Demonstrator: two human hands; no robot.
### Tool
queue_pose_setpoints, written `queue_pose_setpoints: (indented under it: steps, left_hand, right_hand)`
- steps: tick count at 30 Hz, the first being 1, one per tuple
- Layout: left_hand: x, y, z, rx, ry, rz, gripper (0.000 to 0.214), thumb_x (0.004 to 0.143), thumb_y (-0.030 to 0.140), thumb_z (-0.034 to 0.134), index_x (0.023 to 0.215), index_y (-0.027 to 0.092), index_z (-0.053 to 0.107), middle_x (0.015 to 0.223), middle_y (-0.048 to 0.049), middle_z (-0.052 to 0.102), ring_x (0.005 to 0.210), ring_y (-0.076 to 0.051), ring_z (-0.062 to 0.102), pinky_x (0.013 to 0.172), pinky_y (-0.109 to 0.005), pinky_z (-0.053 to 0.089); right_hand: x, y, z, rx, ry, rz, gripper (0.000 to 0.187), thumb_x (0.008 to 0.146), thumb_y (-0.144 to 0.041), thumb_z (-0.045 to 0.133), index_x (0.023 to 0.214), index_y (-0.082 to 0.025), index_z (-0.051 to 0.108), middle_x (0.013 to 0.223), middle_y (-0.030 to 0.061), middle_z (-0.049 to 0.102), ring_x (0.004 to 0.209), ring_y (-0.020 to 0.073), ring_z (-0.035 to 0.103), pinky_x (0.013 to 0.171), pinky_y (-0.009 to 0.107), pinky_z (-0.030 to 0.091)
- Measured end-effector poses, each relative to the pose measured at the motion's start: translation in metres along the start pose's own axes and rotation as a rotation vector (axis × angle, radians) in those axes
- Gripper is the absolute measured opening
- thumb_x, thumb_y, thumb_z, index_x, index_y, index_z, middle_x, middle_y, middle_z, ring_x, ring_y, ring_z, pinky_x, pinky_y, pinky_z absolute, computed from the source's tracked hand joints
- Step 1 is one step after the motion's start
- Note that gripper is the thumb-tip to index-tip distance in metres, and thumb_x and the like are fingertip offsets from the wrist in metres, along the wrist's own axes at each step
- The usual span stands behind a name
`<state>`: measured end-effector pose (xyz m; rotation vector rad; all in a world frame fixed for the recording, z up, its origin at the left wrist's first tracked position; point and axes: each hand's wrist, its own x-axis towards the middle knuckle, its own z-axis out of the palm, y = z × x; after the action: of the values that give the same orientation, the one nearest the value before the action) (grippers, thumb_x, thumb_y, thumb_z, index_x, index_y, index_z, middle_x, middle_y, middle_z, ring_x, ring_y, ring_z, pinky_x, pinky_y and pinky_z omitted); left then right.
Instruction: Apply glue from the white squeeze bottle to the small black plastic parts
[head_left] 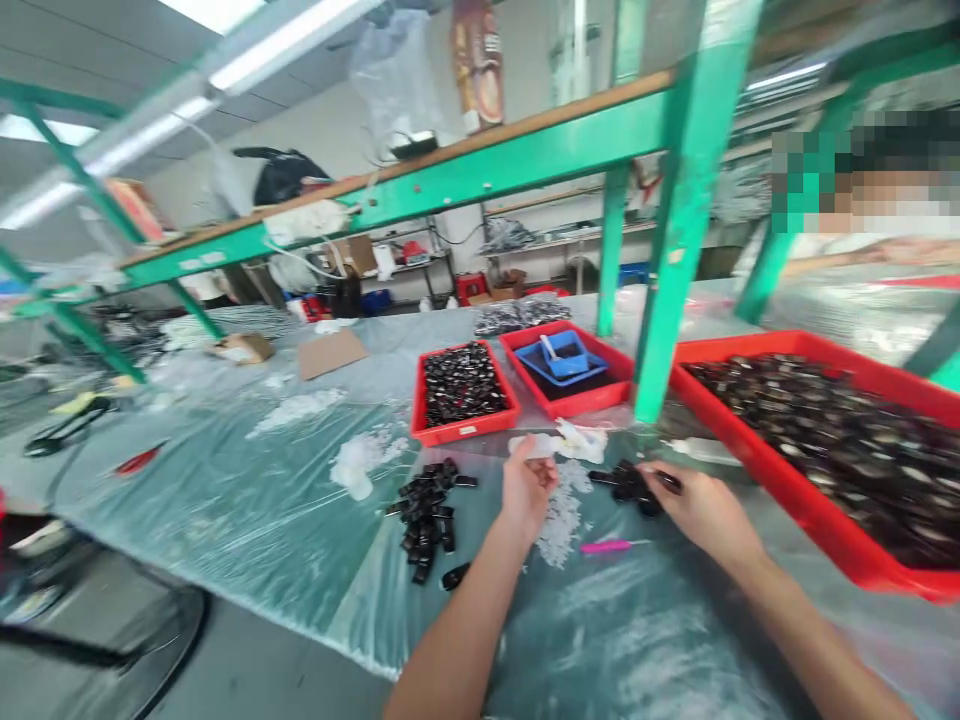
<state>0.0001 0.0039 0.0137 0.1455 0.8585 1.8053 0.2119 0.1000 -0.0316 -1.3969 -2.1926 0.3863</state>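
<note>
My right hand (701,508) pinches a small glossy black part (669,483) beside a little heap of black parts (628,484). My left hand (527,487) is closed, its fingers curled towards the palm; whatever they hold is hidden. Between the hands lies a scatter of tiny clear pieces (559,525). A pink-handled tool (606,547) with a thin tip rests just below them. Left of my left forearm is a larger pile of black parts (429,515), with one single black part (454,577) close to the arm.
Red trays stand behind: one of small dark parts (465,431), one with blue trays (562,362) inside. A big red bin (810,515) of dark parts is at right. A green post (667,300) rises beside it. A co-worker sits at far right.
</note>
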Motion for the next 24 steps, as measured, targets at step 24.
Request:
queue_pose_setpoints:
  steps: [24]
  left_hand:
    - [0.003, 0.000, -0.002, -0.021, -0.064, -0.031, 0.035, 0.069, 0.043, 0.079, 0.072, 0.014, 0.061, 0.063, -0.0018, 0.053, 0.056, -0.010, 0.044, 0.056, -0.023, 0.032]
  right_hand:
    - [0.007, -0.008, -0.012, 0.008, -0.155, 0.198, 0.041, 0.087, -0.046, 0.047, 0.115, -0.030, 0.073, 0.076, 0.0075, 0.072, 0.067, 0.0304, 0.067, 0.067, 0.035, 0.046]
